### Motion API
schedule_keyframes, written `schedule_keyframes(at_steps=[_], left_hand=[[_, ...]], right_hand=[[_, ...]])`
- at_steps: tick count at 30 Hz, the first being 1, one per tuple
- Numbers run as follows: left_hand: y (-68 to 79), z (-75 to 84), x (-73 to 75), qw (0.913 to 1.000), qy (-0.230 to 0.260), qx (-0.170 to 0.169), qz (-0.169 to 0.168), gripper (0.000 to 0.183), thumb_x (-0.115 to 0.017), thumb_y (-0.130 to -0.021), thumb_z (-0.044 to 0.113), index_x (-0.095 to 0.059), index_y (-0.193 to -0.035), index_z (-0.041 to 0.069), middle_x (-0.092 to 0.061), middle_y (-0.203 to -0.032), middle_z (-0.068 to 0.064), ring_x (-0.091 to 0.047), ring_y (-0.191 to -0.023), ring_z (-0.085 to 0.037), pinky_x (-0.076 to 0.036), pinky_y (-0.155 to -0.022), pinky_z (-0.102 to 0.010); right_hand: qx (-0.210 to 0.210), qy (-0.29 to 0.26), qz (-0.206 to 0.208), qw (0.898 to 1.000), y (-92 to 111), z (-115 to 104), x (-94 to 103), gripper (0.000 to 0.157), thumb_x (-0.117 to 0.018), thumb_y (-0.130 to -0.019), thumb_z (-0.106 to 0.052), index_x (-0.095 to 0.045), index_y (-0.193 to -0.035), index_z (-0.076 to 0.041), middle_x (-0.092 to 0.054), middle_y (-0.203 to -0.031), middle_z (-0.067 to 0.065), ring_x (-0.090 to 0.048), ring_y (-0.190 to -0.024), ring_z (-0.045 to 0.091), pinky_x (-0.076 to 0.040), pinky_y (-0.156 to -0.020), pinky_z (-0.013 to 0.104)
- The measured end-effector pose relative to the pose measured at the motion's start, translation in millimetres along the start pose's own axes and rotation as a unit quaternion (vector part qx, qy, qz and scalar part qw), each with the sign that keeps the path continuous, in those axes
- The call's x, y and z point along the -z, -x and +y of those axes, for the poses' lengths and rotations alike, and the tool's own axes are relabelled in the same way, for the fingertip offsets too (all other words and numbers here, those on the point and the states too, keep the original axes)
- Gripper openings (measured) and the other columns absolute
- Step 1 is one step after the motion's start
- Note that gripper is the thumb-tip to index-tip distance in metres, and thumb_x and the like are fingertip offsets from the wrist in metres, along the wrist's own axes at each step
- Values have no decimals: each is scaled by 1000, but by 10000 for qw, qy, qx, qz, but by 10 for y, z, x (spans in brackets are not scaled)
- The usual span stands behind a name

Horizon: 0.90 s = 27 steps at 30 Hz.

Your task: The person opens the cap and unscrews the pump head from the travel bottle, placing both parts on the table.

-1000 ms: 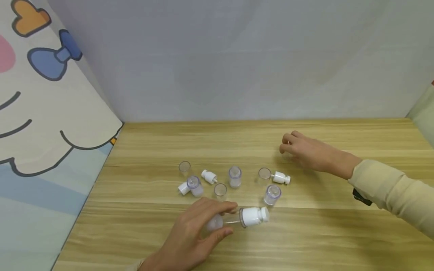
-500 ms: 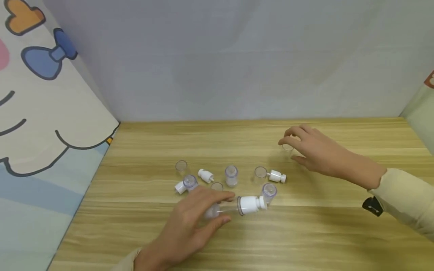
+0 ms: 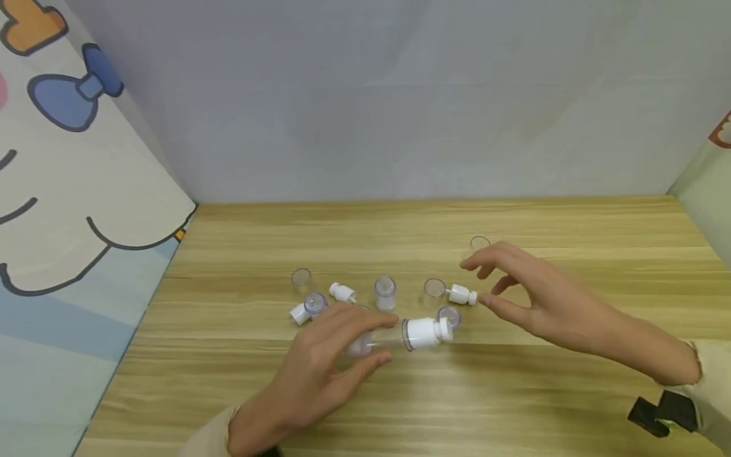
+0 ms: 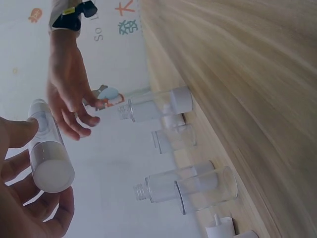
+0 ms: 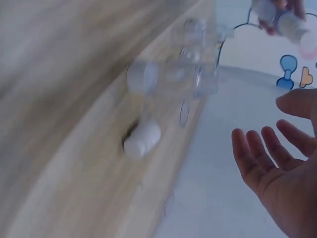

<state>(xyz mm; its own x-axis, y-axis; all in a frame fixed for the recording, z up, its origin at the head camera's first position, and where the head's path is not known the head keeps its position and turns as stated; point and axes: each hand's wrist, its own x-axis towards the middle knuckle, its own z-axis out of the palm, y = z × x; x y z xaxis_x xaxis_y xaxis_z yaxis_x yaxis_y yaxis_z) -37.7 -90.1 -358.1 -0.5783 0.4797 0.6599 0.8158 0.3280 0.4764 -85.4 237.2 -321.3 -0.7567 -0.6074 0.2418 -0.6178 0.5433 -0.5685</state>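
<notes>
My left hand (image 3: pixel 320 368) grips a clear pump bottle (image 3: pixel 422 333) by its body, lying sideways with the white pump top pointing right. In the left wrist view the bottle (image 4: pixel 52 166) shows its white base, with thumb and fingers around it. To the right my right hand (image 3: pixel 542 298) hovers over the table with fingers spread and nothing between them. Just left of its thumb in the head view lies a loose white pump top (image 3: pixel 461 294). A clear cap (image 3: pixel 480 244) stands behind the right hand's fingertips.
Clear bottles, one of them (image 3: pixel 385 293) near the middle, stand on the wooden table (image 3: pixel 514 406). Other clear caps (image 3: pixel 301 279) and white pump tops (image 3: pixel 342 292) lie among them. A pale wall (image 3: pixel 400 127) rises behind the table.
My right hand has let go of the clear cap at the back right and come forward. The cap stays standing there. My left hand has lifted the pump bottle slightly.
</notes>
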Motion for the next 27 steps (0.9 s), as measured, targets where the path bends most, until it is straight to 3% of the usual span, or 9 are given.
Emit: schedule_keyframes(at_steps=[3,7,10,14,21,27], left_hand=[[-17,-8,-11,10000,-34,-67,-9,35,-78,-94,19,-71,-126,8,-76,-118,-2,-69,-107,-16,-56,-96,-29],[-37,-14,-31,9998,-96,-175,24,34,-77,-96,20,-70,-127,8,-76,-119,-3,-69,-108,-17,-55,-97,-28],[-49,-13,-51,9998,-97,-167,42,35,-76,-96,21,-70,-127,8,-76,-119,-4,-70,-108,-17,-55,-98,-28],[-58,-10,-91,9999,1,-106,-11,35,-77,-96,21,-70,-127,7,-76,-120,-3,-70,-109,-16,-55,-99,-31],[-56,4,-193,9998,79,-157,-57,35,-77,-96,21,-69,-128,8,-75,-121,-3,-70,-110,-15,-56,-99,-27],[-38,30,-277,9994,237,-195,-154,40,-80,-93,19,-66,-129,8,-74,-122,-3,-70,-110,-13,-56,-98,-23]], right_hand=[[-447,-1071,-88,9932,44,-130,-56,44,-66,-101,-6,-56,-140,-27,-61,-135,-8,-63,-114,8,-60,-92,24],[-744,-2339,-239,9691,97,-253,-141,39,-59,-106,-7,-54,-142,-21,-58,-141,1,-65,-118,13,-61,-92,28],[-799,-2993,-316,9503,134,-323,-214,39,-55,-107,-4,-52,-143,-17,-56,-142,8,-65,-118,16,-63,-89,34],[-769,-3114,-169,9470,170,-410,-331,41,-60,-104,-4,-53,-141,-18,-57,-138,9,-65,-115,16,-63,-89,33],[-202,-3087,508,9496,187,-521,-543,44,-73,-92,7,-55,-128,-9,-57,-122,11,-67,-103,15,-63,-81,29],[-332,-2941,952,9504,204,-598,-604,45,-82,-85,5,-57,-118,-11,-59,-116,7,-65,-98,12,-62,-79,26]])
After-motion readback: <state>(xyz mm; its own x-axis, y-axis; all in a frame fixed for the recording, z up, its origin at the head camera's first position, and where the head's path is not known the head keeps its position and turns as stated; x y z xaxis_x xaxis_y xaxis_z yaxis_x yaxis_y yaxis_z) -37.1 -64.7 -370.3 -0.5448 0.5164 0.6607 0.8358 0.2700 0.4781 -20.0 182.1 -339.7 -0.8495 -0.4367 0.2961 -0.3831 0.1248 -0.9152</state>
